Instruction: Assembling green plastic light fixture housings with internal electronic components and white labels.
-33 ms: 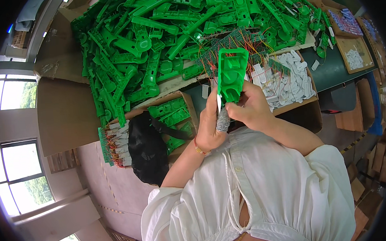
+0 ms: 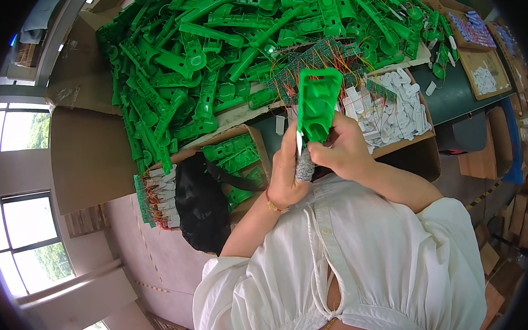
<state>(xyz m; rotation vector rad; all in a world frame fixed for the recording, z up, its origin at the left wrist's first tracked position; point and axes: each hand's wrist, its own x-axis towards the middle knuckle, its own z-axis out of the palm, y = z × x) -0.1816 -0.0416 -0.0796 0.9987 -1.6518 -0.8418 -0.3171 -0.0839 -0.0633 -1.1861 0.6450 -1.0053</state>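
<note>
In front of my chest I hold a green plastic housing (image 2: 318, 99) upright, its ribbed hollow side facing me. My left hand (image 2: 287, 171) is closed around its left side, and a grey knitted cover wraps one finger. A narrow white piece (image 2: 300, 142) shows between that hand and the housing; its kind is unclear. My right hand (image 2: 346, 152) is closed on the housing's lower right end, thumb pressed at the near end. The fingertips behind the housing are hidden. Just beyond it lie green circuit boards (image 2: 312, 62) with red and yellow wires.
A large heap of green housings (image 2: 204, 54) covers the far bench. White plastic parts (image 2: 395, 113) fill a box at right. At left stand an open carton (image 2: 257, 142) of green pieces, a black mesh bag (image 2: 197, 198) and wired white parts (image 2: 161, 197). A wooden tray (image 2: 481, 85) lies far right.
The top of the green housing has tipped very slightly to the right. Both hands keep their hold.
</note>
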